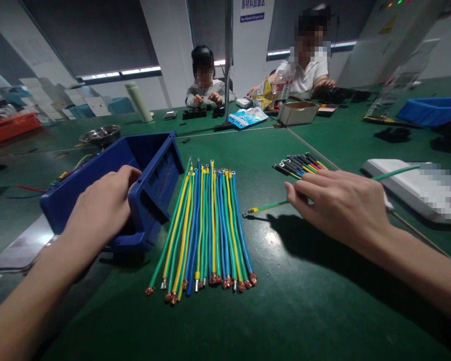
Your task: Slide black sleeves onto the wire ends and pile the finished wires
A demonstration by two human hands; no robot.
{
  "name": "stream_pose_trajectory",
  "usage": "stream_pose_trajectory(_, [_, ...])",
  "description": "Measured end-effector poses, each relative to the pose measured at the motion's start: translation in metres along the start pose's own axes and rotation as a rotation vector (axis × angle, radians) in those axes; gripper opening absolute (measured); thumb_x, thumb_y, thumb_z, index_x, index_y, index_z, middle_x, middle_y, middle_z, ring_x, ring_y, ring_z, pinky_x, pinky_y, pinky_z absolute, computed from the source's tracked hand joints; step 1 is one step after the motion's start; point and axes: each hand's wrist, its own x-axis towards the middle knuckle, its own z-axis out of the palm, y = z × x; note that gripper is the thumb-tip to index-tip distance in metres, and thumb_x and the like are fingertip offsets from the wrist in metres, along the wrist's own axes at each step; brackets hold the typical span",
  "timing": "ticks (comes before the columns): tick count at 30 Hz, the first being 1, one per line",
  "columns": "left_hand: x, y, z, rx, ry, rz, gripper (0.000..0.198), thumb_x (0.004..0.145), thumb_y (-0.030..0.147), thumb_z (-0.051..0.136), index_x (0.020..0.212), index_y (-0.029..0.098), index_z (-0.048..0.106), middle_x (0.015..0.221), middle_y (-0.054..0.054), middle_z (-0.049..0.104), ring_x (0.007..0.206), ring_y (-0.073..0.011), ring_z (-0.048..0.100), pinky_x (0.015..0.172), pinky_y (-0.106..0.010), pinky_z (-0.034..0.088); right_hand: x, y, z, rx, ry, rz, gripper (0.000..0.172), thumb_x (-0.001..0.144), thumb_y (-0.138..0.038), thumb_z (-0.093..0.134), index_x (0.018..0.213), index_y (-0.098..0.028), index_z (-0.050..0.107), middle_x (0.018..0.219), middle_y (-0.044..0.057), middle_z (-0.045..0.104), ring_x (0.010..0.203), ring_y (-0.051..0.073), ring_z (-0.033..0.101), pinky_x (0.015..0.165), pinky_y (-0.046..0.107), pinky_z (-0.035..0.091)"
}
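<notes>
The left hand comes in from the lower left with the forearm stretched forward. Its fingers curl over the rim of a blue bin and clamp it. The bin is tipped on its side on the green table, with its open mouth turned toward a row of cables.

The right hand reaches in from the right, palm down, wrist level, fingers extended and pressed together, pointing left. A single green-yellow wire runs under these fingers. Its lugged tip lies on the table just left of the fingertips and its other end sticks out behind the hand. The thumb is hidden, so whether the wire is pinched cannot be told.

Between the 2 hands lies the row of cables, green, yellow and blue, side by side with copper lugs toward the viewer. A smaller bundle with black ends lies just beyond the right hand.
</notes>
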Motion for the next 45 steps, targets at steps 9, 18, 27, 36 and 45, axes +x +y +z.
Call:
stream_pose_trajectory(9, [-0.043, 0.047, 0.000, -0.088, 0.588, 0.146, 0.028, 0.096, 0.026, 0.052, 0.121, 0.014, 0.057, 0.111, -0.011, 0.063, 0.093, -0.0255, 0.062, 0.085, -0.036, 0.049, -0.001, -0.017, 0.001, 0.189, -0.222, 0.175, 0.042, 0.099, -0.043, 0.039, 0.071, -0.016, 0.057, 0.068, 0.006, 0.059, 0.052, 0.017, 0.051, 0.048, 0.029, 0.014])
stream_pose_trajectory(18, [-0.054, 0.075, 0.043, -0.692, -0.296, 0.201, 0.023, 0.101, 0.037, 0.044, 0.117, 0.027, 0.057, 0.114, -0.003, 0.064, 0.108, -0.0224, 0.061, 0.093, -0.035, 0.047, -0.007, -0.042, -0.003, 0.520, -0.412, 0.042, 0.026, 0.103, -0.023, 0.033, 0.098, -0.015, 0.058, 0.085, 0.003, 0.060, 0.064, 0.014, 0.057, 0.055, 0.028, 0.034])
stream_pose_trajectory(27, [-0.049, 0.070, 0.057, -0.963, -0.475, -0.137, 0.027, 0.092, 0.045, 0.055, 0.109, 0.025, 0.060, 0.103, -0.002, 0.066, 0.095, -0.0221, 0.060, 0.080, -0.033, 0.048, -0.008, -0.043, -0.007, 0.756, -0.439, 0.088, 0.024, 0.100, -0.027, 0.041, 0.091, -0.016, 0.060, 0.081, 0.003, 0.058, 0.067, 0.014, 0.054, 0.061, 0.029, 0.037])
stream_pose_trajectory(36, [-0.043, 0.075, 0.050, -1.067, -0.415, -0.179, 0.022, 0.087, 0.037, 0.057, 0.101, 0.020, 0.061, 0.085, 0.001, 0.061, 0.077, -0.0165, 0.058, 0.070, -0.027, 0.048, -0.010, -0.045, -0.005, 0.870, -0.420, 0.049, 0.026, 0.100, -0.025, 0.040, 0.088, -0.015, 0.060, 0.077, 0.003, 0.059, 0.063, 0.013, 0.052, 0.058, 0.027, 0.035])
stream_pose_trajectory(45, [-0.046, 0.077, 0.047, -1.084, -0.404, -0.144, 0.016, 0.089, 0.034, 0.061, 0.100, 0.023, 0.064, 0.090, 0.001, 0.065, 0.083, -0.0171, 0.061, 0.073, -0.027, 0.049, -0.010, -0.046, -0.005, 0.866, -0.424, 0.025, 0.027, 0.101, -0.027, 0.040, 0.092, -0.016, 0.062, 0.079, 0.004, 0.061, 0.065, 0.013, 0.056, 0.059, 0.027, 0.036])
